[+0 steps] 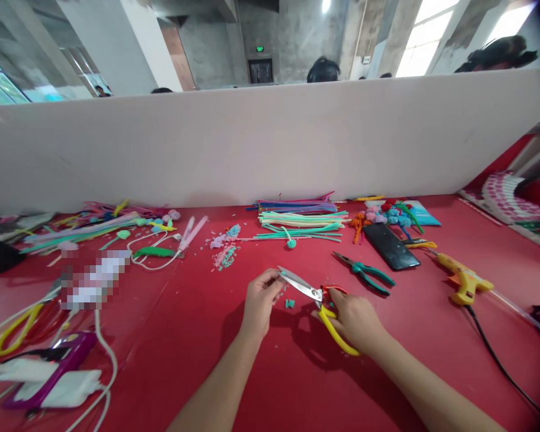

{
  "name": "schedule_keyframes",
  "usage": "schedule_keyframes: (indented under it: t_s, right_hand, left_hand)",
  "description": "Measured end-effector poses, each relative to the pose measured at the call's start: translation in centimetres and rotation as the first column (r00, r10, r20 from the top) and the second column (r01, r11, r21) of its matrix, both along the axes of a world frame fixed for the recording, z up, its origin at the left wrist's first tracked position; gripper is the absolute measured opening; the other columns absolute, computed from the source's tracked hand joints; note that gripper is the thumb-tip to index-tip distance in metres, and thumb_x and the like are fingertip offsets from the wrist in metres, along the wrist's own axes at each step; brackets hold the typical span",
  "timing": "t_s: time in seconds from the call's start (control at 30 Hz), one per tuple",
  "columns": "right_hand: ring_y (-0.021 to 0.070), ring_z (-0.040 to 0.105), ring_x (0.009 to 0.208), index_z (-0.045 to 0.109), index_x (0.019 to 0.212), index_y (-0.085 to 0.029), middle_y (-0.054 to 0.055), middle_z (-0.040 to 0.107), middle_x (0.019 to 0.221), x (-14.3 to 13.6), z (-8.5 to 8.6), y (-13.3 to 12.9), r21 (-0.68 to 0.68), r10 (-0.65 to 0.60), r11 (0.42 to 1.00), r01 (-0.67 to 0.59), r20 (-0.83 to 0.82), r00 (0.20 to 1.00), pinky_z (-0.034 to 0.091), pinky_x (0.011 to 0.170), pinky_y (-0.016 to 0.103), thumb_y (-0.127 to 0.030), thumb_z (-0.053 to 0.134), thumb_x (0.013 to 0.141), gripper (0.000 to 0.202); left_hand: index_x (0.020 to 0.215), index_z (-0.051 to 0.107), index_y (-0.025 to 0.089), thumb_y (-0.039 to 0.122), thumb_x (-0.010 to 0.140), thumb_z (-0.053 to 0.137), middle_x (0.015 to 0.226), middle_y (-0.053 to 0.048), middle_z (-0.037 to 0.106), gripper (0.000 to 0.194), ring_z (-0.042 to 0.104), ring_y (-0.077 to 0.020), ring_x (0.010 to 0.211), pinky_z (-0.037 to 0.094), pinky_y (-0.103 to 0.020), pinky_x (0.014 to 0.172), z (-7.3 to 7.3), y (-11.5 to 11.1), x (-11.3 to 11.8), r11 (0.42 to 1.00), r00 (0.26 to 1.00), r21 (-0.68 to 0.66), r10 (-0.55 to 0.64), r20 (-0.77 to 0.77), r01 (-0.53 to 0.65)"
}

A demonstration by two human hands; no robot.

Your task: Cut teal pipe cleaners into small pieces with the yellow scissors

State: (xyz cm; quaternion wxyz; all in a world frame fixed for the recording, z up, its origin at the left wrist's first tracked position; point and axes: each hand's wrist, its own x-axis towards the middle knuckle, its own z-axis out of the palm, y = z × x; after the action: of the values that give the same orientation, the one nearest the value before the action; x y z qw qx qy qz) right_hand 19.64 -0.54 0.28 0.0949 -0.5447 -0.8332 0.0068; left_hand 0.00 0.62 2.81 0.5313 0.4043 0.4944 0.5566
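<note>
My right hand (pixel 359 319) grips a pair of scissors (pixel 302 285) with one red and one yellow handle; the blades point left and look nearly closed. At their tips, my left hand (pixel 258 303) has thumb and fingers pinched on a small teal bit of pipe cleaner (pixel 282 273), mostly hidden by the fingers. Just below the blades lie short teal cut pieces (pixel 290 303) on the red table. Beyond the hands, a pipe cleaner with a teal ball end (pixel 291 243) rests before rows of pipe cleaners (pixel 303 219) in green, cream, blue and purple.
Green-handled pliers (pixel 372 276), a black phone (pixel 391 246) and a yellow glue gun (pixel 465 279) lie on the right. Fuzzy trimmings (pixel 225 256) are heaped left of centre. Farther left are a purple power strip (pixel 67 366), white cables and another pair of scissors (pixel 20 330). A white partition (pixel 252 144) stands behind.
</note>
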Motion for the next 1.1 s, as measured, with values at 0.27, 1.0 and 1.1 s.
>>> schedule_keyframes:
  t_s: [0.27, 1.0, 1.1]
  right_hand:
    - [0.0137, 0.051, 0.044, 0.045, 0.072, -0.018, 0.002, 0.056, 0.053, -0.05, 0.27, -0.04, -0.001, -0.001, 1.0, 0.001, 0.028, 1.0, 0.012, 0.043, 0.025, -0.052, 0.03, 0.077, 0.038]
    - [0.0126, 0.049, 0.046, 0.048, 0.069, -0.018, 0.004, 0.058, 0.055, 0.2, 0.18, 0.18, -0.089, -0.05, 0.995, 0.045, -0.056, 0.997, 0.015, 0.044, 0.025, -0.049, 0.036, 0.075, 0.033]
    - [0.0108, 0.046, 0.046, 0.049, 0.069, -0.018, 0.002, 0.056, 0.056, -0.24, 0.32, 0.33, -0.176, -0.12, 0.981, 0.079, -0.233, 0.965, 0.019, 0.044, 0.023, -0.041, 0.041, 0.074, 0.026]
  left_hand:
    - [0.068, 0.057, 0.013, 0.032, 0.064, 0.058, 0.056, 0.003, 0.042, 0.019, 0.029, -0.0034, 0.044, 0.02, -0.017, 0.039, -0.03, 0.06, -0.1, 1.0, 0.999, 0.025, -0.011, -0.04, 0.012]
    - [0.069, 0.057, 0.013, 0.034, 0.063, 0.06, 0.055, 0.004, 0.042, 0.022, 0.03, -0.0038, 0.043, 0.019, -0.018, 0.039, 0.54, 0.0, -0.13, 0.999, 0.998, -0.007, -0.033, -0.051, 0.033]
    - [0.073, 0.057, 0.014, 0.035, 0.064, 0.059, 0.051, 0.005, 0.04, 0.023, 0.031, -0.0045, 0.043, 0.021, -0.017, 0.039, 0.13, 0.0, 0.21, 0.992, 0.991, -0.052, -0.119, -0.067, 0.116]
